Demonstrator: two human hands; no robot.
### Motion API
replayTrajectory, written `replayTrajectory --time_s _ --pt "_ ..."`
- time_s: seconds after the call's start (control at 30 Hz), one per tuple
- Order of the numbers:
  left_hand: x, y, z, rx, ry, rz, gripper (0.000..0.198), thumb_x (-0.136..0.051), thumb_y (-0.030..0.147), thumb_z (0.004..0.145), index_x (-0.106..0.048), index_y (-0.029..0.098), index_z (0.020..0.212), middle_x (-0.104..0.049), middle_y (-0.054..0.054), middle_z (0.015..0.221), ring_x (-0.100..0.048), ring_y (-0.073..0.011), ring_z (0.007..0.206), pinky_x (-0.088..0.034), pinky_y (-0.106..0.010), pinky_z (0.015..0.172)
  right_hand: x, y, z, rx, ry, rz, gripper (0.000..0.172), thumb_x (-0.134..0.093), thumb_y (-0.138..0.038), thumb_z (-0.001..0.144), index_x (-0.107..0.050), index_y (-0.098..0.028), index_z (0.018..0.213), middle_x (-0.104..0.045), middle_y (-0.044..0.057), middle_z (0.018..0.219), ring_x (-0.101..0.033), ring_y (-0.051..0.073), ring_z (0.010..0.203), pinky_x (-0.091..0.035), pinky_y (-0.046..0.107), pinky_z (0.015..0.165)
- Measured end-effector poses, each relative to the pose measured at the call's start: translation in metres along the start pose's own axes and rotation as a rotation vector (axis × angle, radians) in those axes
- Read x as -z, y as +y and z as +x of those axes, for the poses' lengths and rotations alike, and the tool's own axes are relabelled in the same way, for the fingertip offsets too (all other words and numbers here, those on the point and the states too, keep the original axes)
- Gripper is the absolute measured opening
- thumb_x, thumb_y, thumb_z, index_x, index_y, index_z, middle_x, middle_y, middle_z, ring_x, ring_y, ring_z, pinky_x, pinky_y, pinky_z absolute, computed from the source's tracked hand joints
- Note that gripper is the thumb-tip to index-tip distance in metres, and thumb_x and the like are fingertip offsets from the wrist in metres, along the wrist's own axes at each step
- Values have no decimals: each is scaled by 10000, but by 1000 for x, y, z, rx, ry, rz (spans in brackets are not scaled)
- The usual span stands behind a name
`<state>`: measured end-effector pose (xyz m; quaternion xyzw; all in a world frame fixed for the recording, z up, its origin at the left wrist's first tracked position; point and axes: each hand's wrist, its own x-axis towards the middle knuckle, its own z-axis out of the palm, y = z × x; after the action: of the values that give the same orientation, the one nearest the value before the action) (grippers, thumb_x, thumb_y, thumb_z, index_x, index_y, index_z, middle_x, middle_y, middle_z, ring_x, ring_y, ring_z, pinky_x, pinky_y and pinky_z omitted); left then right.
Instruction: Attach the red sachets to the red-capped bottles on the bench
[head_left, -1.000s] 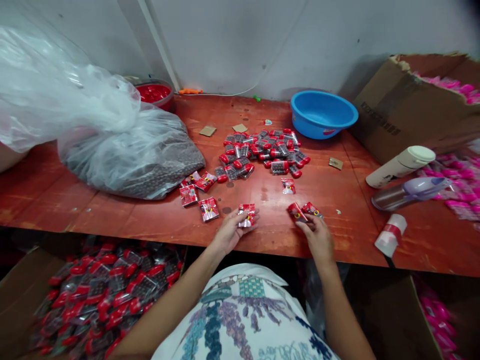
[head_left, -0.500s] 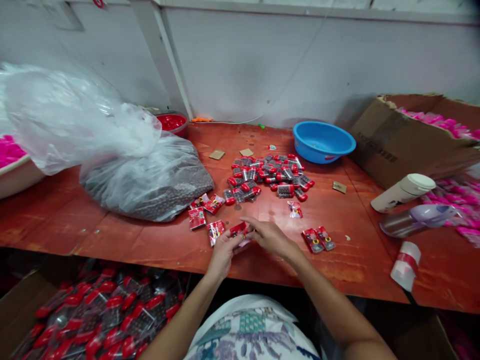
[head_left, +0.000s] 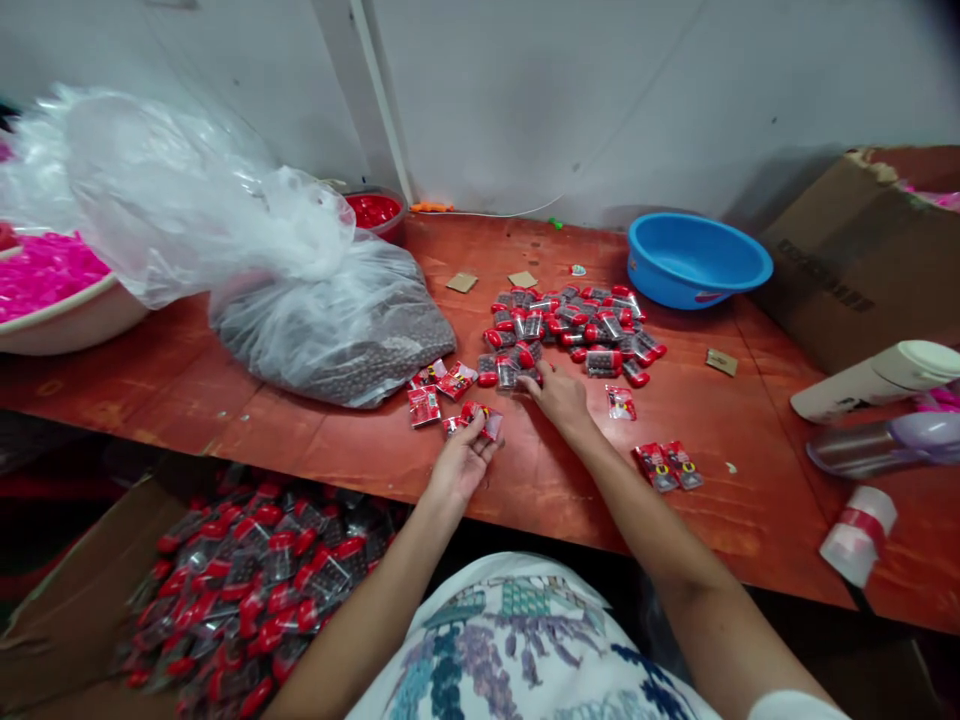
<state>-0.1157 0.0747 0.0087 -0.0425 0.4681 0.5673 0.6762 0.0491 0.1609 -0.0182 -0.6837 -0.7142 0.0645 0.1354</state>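
Observation:
In my left hand (head_left: 463, 462) is a small clear packet with a red printed header (head_left: 484, 420), pinched between thumb and fingers. Other red-headed packets (head_left: 424, 407) lie on the table just beyond that hand. My right hand (head_left: 561, 402) reaches to the near edge of a pile of small clear containers with red caps and dark beads inside (head_left: 600, 360). Its thumb and forefinger are spread at a container (head_left: 507, 374) on that edge, which they partly cover. To the right of this hand lie one flat red packet (head_left: 621, 402) and two filled ones (head_left: 667, 467).
A plastic bag of dark beads (head_left: 337, 330) stands left on the red table (head_left: 360, 450). Behind the pile sit a blue basin (head_left: 697, 270) and a red tub (head_left: 379, 215). Bottles (head_left: 874, 380) and a carton (head_left: 825, 260) are right. Below left, a box holds more containers (head_left: 255, 580).
My right hand has left the packet and moved forward to the pile of containers. My left hand keeps the packet. The view has shifted, so the table things appear farther right and higher.

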Motion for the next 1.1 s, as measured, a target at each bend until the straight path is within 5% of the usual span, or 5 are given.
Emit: replayTrajectory --time_s 0.3,0.43,0.67,0.9,1.1 --pt "-10 -7 2 102 30 -87 107 -597 69 823 -629 132 743 -706 -43 679 -685 -128 634 -570 -299 731 32 44 -74 10 -2 631 337 -608 -348 798 -566 -207 1101 -614 40 930 -594 184 780 -464 291 679" --pt "-11 -13 2 150 22 -87 112 -590 73 829 -632 127 740 -708 -49 688 -687 -130 636 -569 -298 738 56 54 -105 144 -18 554 185 -582 -280 820 -645 -226 985 -626 48 911 -589 200 856 -457 326 771" --pt "-18 -23 -6 187 -21 -87 116 -571 82 843 -642 135 768 -713 -56 703 -692 -137 656 -565 -313 757 20 42 -126 150 36 648 258 -492 -203 866 -588 -213 1106 -639 100 1071 -583 240 1011 -439 417 917" --pt "-20 -27 -15 122 -64 -54 96 -593 76 823 -636 142 767 -713 -49 710 -692 -150 665 -566 -310 745 28 0 -136 -149 -44 1378 266 -597 -401 824 -579 -224 1022 -585 -16 771 -550 122 627 -489 235 544" --pt "-21 -34 -22 70 -140 -4 91 -602 70 809 -632 143 763 -710 -45 711 -683 -146 647 -562 -263 664 29 -16 -132 -224 -11 1479 342 -671 -391 753 -555 -212 1021 -570 -22 777 -503 93 576 -435 186 443"
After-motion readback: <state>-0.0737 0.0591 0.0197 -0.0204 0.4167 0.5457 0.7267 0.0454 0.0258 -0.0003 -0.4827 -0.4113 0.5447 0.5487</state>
